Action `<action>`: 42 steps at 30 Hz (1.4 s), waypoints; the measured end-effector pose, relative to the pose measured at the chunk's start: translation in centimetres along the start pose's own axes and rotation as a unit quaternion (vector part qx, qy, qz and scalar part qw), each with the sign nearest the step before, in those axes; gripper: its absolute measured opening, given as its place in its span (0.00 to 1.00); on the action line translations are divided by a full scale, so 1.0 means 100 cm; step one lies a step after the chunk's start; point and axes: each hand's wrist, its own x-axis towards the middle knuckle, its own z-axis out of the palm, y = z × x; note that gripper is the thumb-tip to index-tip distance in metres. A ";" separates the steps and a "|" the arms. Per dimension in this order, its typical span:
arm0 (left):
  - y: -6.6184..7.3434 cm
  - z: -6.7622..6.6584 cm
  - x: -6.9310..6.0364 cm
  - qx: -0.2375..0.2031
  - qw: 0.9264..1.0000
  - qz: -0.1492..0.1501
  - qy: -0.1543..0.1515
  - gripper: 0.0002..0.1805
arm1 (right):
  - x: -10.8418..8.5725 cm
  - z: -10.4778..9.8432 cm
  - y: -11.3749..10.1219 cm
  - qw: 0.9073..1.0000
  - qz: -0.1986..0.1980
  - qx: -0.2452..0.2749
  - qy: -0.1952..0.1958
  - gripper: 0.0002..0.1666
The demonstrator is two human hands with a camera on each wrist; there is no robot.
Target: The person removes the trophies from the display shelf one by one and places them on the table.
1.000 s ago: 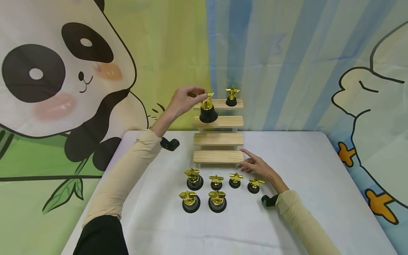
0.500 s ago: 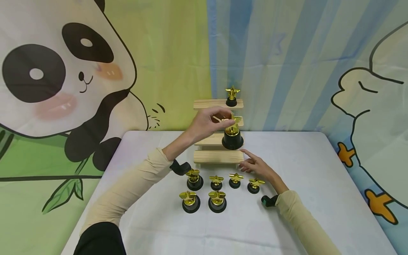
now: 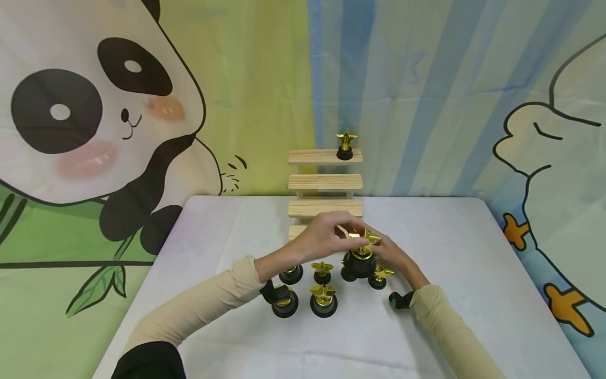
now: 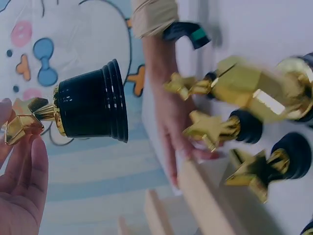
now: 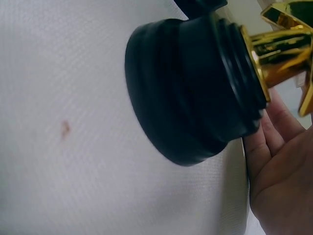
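My left hand (image 3: 331,234) pinches a gold star trophy (image 3: 361,261) by its star, with the black base hanging below. The left wrist view shows this held trophy (image 4: 90,103) clearly, the fingertips on its star. My right hand (image 3: 390,252) lies low beside the right end of the wooden step stand (image 3: 326,208), partly hidden behind the held trophy. In the left wrist view the right hand (image 4: 171,117) has loosely extended fingers close to the lowest shelf; whether they touch cannot be told. A trophy with a black base (image 5: 190,90) stands near the right palm (image 5: 283,191).
A small star trophy (image 3: 345,146) stands at the right of the top shelf. Several more trophies stand on the white table in front of the stand, including one in the front row (image 3: 324,301) and one at the right (image 3: 377,278). A printed cloth (image 3: 265,79) hangs behind.
My left hand has carried the trophy from the stand's upper left, down and right across the shelves, to above the tabletop trophies near my right hand. The right hand has stayed in place.
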 end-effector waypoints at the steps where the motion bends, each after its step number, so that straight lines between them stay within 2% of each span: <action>1: 0.000 0.004 -0.002 -0.002 1.000 -0.004 -0.012 0.15 | -0.001 0.000 -0.004 1.000 0.000 -0.003 0.000 0.37; 6: -0.005 0.021 -0.010 -0.003 0.999 -0.010 -0.043 0.15 | 0.000 -0.003 -0.002 1.000 -0.009 0.010 -0.024 0.38; 10: -0.013 0.031 -0.015 0.017 0.998 -0.009 -0.063 0.14 | 0.003 -0.002 0.001 0.999 0.014 0.025 -0.033 0.38; 14: -0.018 0.037 -0.019 0.034 0.996 -0.014 -0.076 0.13 | 0.002 -0.001 0.001 0.999 0.023 0.031 -0.029 0.38; 18: -0.021 0.043 -0.021 0.052 0.994 -0.016 -0.094 0.13 | 0.004 -0.001 0.000 0.999 0.025 0.012 -0.022 0.39; 25: -0.025 0.050 -0.025 0.107 0.985 0.007 -0.138 0.14 | 0.003 0.000 -0.001 0.999 0.028 0.016 -0.016 0.39; 34: -0.028 0.056 -0.028 0.159 0.973 0.014 -0.165 0.11 | 0.003 0.001 -0.002 0.999 0.022 0.020 -0.019 0.38; 42: -0.033 0.061 -0.030 0.187 0.965 0.008 -0.185 0.12 | -0.006 0.000 -0.030 0.999 0.020 0.029 -0.031 0.38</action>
